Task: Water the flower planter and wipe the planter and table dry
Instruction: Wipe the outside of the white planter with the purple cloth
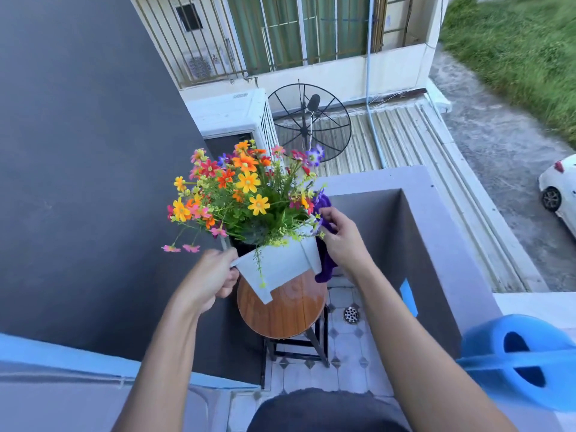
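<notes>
A white square planter (280,263) full of orange, yellow, red and pink flowers (246,188) stands on a small round wooden table (286,310). My left hand (215,279) grips the planter's near-left corner. My right hand (339,238) presses a purple cloth (325,266) against the planter's right side; the cloth hangs down past the planter's lower edge. The tabletop looks wet and glossy near the planter. A blue watering can (523,360) rests on the ledge at the lower right.
A dark grey wall stands close on the left. The grey balcony parapet (417,232) runs along the right. Below the table lie a tiled floor and a round drain (351,314). A satellite dish (308,123) and an air-conditioner unit sit beyond.
</notes>
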`<move>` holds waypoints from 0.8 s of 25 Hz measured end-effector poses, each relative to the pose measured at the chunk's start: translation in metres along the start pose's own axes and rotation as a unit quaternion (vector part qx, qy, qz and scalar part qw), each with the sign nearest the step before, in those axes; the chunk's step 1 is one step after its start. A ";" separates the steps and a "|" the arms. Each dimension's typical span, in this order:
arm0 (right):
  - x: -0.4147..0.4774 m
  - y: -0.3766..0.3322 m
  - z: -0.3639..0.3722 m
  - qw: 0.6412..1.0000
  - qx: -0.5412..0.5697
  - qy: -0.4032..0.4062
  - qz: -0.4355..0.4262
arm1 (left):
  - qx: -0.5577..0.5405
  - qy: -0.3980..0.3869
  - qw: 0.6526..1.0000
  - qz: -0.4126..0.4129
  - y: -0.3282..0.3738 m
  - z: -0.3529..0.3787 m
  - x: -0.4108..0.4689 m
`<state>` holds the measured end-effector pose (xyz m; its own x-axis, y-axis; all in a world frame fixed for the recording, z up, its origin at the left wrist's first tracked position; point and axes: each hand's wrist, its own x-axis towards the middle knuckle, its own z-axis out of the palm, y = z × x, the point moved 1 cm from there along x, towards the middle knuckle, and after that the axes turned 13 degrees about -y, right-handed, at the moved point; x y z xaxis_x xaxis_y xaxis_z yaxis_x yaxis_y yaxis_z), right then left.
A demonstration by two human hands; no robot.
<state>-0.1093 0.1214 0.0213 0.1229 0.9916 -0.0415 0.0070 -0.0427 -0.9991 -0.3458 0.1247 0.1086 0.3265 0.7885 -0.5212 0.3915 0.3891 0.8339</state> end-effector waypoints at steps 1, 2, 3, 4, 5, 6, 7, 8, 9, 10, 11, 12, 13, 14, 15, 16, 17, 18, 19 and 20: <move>0.000 0.002 0.001 0.999 0.034 -0.014 0.012 | 0.014 -0.010 1.000 0.002 0.002 -0.001 -0.002; 0.000 0.001 0.000 0.996 0.082 -0.024 0.025 | 0.031 -0.020 0.999 0.006 0.004 -0.003 -0.003; 0.000 -0.001 -0.001 0.989 0.138 -0.032 0.045 | 0.049 -0.028 0.998 0.009 0.005 -0.005 -0.004; 0.000 -0.005 -0.001 0.981 0.179 -0.040 0.067 | 0.069 -0.034 0.997 0.013 0.006 -0.008 -0.005; 0.000 -0.008 -0.003 0.974 0.205 -0.046 0.087 | 0.092 -0.039 0.995 0.015 0.007 -0.012 -0.004; 0.001 -0.010 -0.006 0.971 0.213 -0.048 0.099 | 0.113 -0.043 0.993 0.016 0.007 -0.015 -0.003; 0.002 -0.012 -0.008 0.968 0.221 -0.051 0.104 | 0.130 -0.046 0.990 0.016 0.008 -0.018 -0.002; 0.002 -0.015 -0.009 0.968 0.220 -0.054 0.105 | 0.142 -0.049 0.989 0.016 0.009 -0.020 -0.001; 0.001 -0.019 -0.010 0.967 0.223 -0.059 0.105 | 0.150 -0.050 0.987 0.018 0.010 -0.021 -0.001; 0.001 -0.022 -0.010 0.967 0.222 -0.066 0.104 | 0.155 -0.050 0.986 0.022 0.011 -0.021 0.000; 0.003 -0.022 -0.011 0.967 0.220 -0.070 0.105 | 0.160 -0.050 0.985 0.026 0.012 -0.021 0.000; 0.004 -0.023 -0.012 0.968 0.212 -0.070 0.112 | 0.162 -0.049 0.985 0.029 0.013 -0.021 0.000; 0.004 -0.022 -0.013 0.969 0.206 -0.075 0.118 | 0.162 -0.050 0.985 0.031 0.013 -0.022 0.000; 0.005 -0.023 -0.013 0.968 0.199 -0.080 0.128 | 0.163 -0.050 0.985 0.031 0.014 -0.022 0.000; 0.007 -0.022 -0.014 0.968 0.191 -0.083 0.139 | 0.165 -0.051 0.985 0.031 0.014 -0.022 -0.001; 0.008 -0.023 -0.014 0.969 0.176 -0.087 0.152 | 0.170 -0.050 0.984 0.030 0.014 -0.022 -0.001; 0.011 -0.021 -0.014 0.969 0.168 -0.093 0.158 | 0.177 -0.049 0.983 0.030 0.014 -0.021 -0.002; 0.012 -0.022 -0.014 0.968 0.161 -0.098 0.164 | 0.183 -0.048 0.981 0.032 0.014 -0.020 -0.002; 0.013 -0.022 -0.014 0.967 0.157 -0.105 0.169 | 0.188 -0.049 0.980 0.034 0.013 -0.019 -0.002; 0.012 -0.024 -0.014 0.966 0.144 -0.106 0.184 | 0.192 -0.050 0.980 0.035 0.012 -0.018 -0.002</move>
<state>-0.0940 0.1330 0.0447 -0.1417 0.9196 -0.3663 -0.2786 -0.3922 -0.8767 -0.3571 0.1364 0.1234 0.4398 0.7487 -0.4960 0.6529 0.1127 0.7490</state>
